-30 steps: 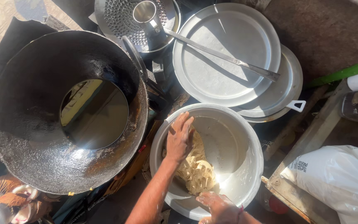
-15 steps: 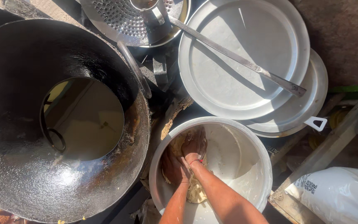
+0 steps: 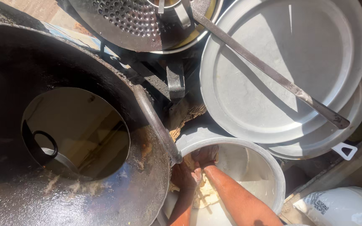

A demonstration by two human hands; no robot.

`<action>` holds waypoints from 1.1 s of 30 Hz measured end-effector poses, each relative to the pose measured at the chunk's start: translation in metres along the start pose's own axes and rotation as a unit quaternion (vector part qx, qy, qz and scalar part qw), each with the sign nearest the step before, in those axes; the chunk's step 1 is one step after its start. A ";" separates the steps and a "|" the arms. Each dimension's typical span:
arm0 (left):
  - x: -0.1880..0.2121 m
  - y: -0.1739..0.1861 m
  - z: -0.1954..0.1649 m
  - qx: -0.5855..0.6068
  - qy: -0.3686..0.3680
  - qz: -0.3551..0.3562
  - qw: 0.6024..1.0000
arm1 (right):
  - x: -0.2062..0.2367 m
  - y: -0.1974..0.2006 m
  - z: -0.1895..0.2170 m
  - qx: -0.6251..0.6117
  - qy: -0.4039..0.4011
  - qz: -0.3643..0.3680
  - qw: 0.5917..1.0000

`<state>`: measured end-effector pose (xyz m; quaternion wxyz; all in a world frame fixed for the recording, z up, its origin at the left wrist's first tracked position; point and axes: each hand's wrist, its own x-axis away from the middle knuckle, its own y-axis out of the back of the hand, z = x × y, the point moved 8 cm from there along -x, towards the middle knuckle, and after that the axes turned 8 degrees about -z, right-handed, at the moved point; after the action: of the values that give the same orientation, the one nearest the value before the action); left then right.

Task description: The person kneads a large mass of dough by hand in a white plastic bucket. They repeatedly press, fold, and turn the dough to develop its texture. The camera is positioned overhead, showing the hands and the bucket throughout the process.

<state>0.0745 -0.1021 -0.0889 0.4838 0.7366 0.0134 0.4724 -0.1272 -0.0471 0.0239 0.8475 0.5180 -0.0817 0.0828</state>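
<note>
Both of the person's hands are down inside a round white metal basin (image 3: pixel 269 167) at the bottom middle of the view, working a pale yellow, stringy mass of dough (image 3: pixel 206 194) that lies against the basin's left inner wall. The left hand (image 3: pixel 184 175) sits at the basin's left edge, partly in shadow under the rim of the big pan beside it; its fingers curl down into the dough, so its grip is closed around a clump of it. The right hand (image 3: pixel 206 155) reaches in over the forearm from the lower right, fingers bent and pressed on the top of the same mass near the far rim; its grip too is narrow and full of dough, though the fingertips themselves are hidden.

Just left of the basin, touching its rim, stands a very large blackened iron frying pan (image 3: pixel 5 83) holding a pool of dark oil (image 3: pixel 76 134). At the top, a perforated round metal skimmer (image 3: pixel 126 21) rests over another vessel, and its long flat metal handle (image 3: pixel 273 75) runs down across two stacked round aluminium lids (image 3: pixel 315 46) at the upper right. A white plastic sack (image 3: pixel 340 207) lies at the lower right corner.
</note>
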 end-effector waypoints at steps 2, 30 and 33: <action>0.002 0.046 -0.018 0.108 -0.118 -0.231 0.960 | -0.002 0.020 0.015 -0.046 0.084 -0.136 0.986; 0.136 0.122 -0.077 0.207 -0.385 -0.276 0.856 | 0.167 0.089 -0.068 -0.168 0.144 -0.127 0.967; 0.071 0.059 -0.087 0.192 -0.332 -0.033 0.923 | 0.147 0.053 -0.105 -0.102 0.051 -0.126 0.985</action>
<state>0.0261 -0.0389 0.0097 0.3251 0.9291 -0.0335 0.1731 0.0091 0.0782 0.0551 0.9026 0.4300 0.0200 -0.0072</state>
